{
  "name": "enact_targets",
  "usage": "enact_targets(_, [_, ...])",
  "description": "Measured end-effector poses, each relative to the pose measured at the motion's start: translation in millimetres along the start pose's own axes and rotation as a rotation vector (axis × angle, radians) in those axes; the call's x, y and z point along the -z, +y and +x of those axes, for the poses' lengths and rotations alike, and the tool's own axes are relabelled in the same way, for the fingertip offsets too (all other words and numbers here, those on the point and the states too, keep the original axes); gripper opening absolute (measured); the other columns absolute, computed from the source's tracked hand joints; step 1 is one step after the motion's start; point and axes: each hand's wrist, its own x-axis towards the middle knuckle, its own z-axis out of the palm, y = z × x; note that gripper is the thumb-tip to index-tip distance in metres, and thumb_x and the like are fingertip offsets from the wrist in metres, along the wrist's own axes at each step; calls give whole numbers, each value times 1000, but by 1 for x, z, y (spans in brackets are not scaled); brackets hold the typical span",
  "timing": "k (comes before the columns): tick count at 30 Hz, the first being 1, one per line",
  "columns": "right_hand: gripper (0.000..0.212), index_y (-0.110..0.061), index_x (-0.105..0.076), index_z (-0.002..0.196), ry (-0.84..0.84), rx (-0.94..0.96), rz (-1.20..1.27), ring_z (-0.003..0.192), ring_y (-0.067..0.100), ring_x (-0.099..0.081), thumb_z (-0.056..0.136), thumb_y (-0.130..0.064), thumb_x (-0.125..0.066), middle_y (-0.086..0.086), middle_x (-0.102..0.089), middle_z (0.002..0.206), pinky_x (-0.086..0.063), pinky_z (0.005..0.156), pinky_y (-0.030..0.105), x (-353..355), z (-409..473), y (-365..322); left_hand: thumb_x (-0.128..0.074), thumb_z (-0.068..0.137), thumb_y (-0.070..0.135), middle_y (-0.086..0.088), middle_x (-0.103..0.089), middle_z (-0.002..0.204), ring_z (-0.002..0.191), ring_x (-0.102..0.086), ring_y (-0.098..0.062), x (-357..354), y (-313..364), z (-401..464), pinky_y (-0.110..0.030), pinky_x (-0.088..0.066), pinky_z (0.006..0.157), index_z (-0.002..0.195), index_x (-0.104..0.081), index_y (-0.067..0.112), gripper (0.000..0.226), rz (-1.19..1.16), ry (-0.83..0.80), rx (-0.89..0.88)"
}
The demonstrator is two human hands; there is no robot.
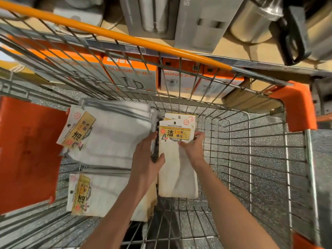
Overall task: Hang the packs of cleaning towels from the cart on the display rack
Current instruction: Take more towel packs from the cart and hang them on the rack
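White flat towel pack between both hands.

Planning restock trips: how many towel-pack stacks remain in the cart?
3: upper-left stack, lower-left stack, and the stack between both hands. Packs underneath may be hidden.

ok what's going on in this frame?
A person is reaching into a wire shopping cart with both hands. The left hand and right hand hold a pack of cleaning towels by its two sides, near the yellow label; at least one more pack sits behind it. Two more piles of packs lie to the left in the cart. Nothing is hung yet in this view; the display rack is not visible, only shelves of boxed cookware beyond the cart.
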Motion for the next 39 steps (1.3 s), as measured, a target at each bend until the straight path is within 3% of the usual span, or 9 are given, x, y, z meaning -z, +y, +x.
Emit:
enact_targets(5, [47, -15, -28, 107, -119, 116, 100, 97, 9, -56, 83, 4, -63, -4, -56, 106, -51, 81, 23, 7, -17, -10, -67, 86, 7, -3, -49, 137, 131, -42, -18, 14, 0, -9, -42, -41, 107, 140, -46, 14, 58, -22, 8, 35])
enact_targets(8, [44, -16, -32, 111, -188, 189, 56, 104, 13, -56, 85, 2, -62, 1, -57, 112, -51, 91, 32, 23, -28, -27, -67, 86, 7, -5, -48, 139, 132, -41, -20, 24, 0, -17, -39, -36, 110, 140, -45, 13, 58, -34, 32, 25])
enact_targets(14, [47, -38, -41, 107, -249, 350, -95, 87, -2, -60, 83, -7, -67, -16, -62, 100, -48, 66, 15, 68, -70, -87, -71, 86, 12, 4, -42, 141, 134, -34, -14, 54, 2, -27, -14, -24, 106, 144, -37, 18, 67, -67, 85, -1])
enact_targets(18, [49, -42, -47, 101, -380, 464, -176, 78, -10, -59, 79, -7, -72, -13, -64, 101, -44, 59, 7, 77, -110, -126, -71, 86, 18, 6, -37, 141, 133, -27, -11, 89, 5, -30, 6, -17, 93, 145, -33, 22, 71, -113, 127, -42])
enact_targets(21, [49, -40, -47, 103, -558, 476, -242, 82, -14, -58, 77, -8, -74, -19, -66, 97, -42, 63, 3, 58, -136, -147, -76, 82, 16, -10, -40, 146, 136, -32, -25, 129, 8, -27, -21, -24, 110, 144, -35, 12, 74, -10, 237, -131])
enact_targets(25, [46, -35, -49, 103, -791, 428, -317, 92, 6, -59, 77, -6, -73, -6, -63, 104, -45, 73, 16, 0, -155, -150, -79, 78, 18, -5, -44, 135, 120, -32, -10, 182, -6, -30, -10, -24, 93, 140, -44, 14, 71, 93, 296, -164])
enact_targets(29, [45, -35, -48, 103, -958, 349, -370, 92, 7, -59, 78, -6, -73, -3, -64, 107, -47, 70, 14, -56, -162, -131, -79, 77, 18, -5, -44, 139, 126, -34, -18, 201, -36, -40, -17, -20, 94, 141, -44, 20, 73, 194, 225, -56])
enact_targets(33, [49, -14, -51, 115, -1048, 247, -407, 114, 30, -55, 75, 3, -73, 17, -56, 123, -46, 96, 48, -98, -159, -107, -79, 77, 22, -8, -46, 142, 132, -38, -27, 203, -70, -46, -29, -23, 105, 143, -42, 17, 75, 331, 122, -17])
enact_targets(39, [55, -37, -51, 106, -1094, 168, -544, 108, 26, -58, 69, -5, -77, 11, -59, 119, -46, 97, 48, -143, -158, -75, -69, 84, 19, -5, -32, 154, 139, -31, -26, 196, -110, -47, -34, -27, 110, 151, -28, 24, 78, 409, -153, 173])
